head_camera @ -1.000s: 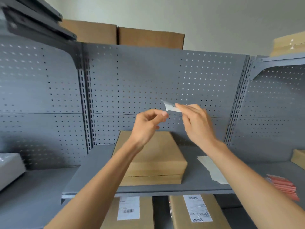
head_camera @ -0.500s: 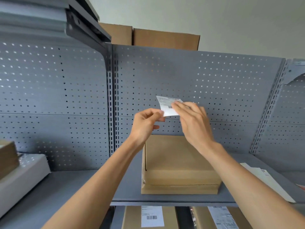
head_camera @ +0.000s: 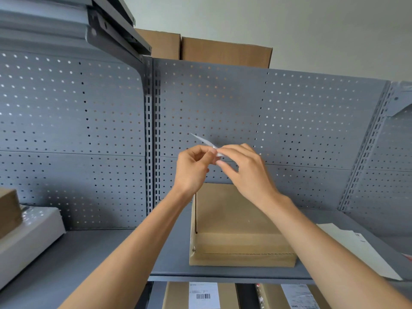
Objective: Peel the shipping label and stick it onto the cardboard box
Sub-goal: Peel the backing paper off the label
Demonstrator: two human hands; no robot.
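A small white shipping label (head_camera: 206, 142) is held up in front of the grey pegboard, turned almost edge-on so its print is hidden. My left hand (head_camera: 192, 169) pinches its near end with thumb and forefinger. My right hand (head_camera: 246, 170) pinches the same end from the right, fingertips touching the left hand's. Below the hands a plain brown cardboard box (head_camera: 236, 230) lies flat on the grey shelf (head_camera: 169, 267), with no label on its top.
White backing sheets (head_camera: 354, 248) lie on the shelf at the right. A white flat package (head_camera: 26, 239) and a brown box (head_camera: 9, 210) sit at the left. Labelled boxes (head_camera: 204, 295) stand on the shelf below. Large cartons (head_camera: 225, 52) stand behind the pegboard top.
The label has turned from facing me to nearly edge-on, and both hands have closed together on one end. The view has shifted, so the box sits more central.
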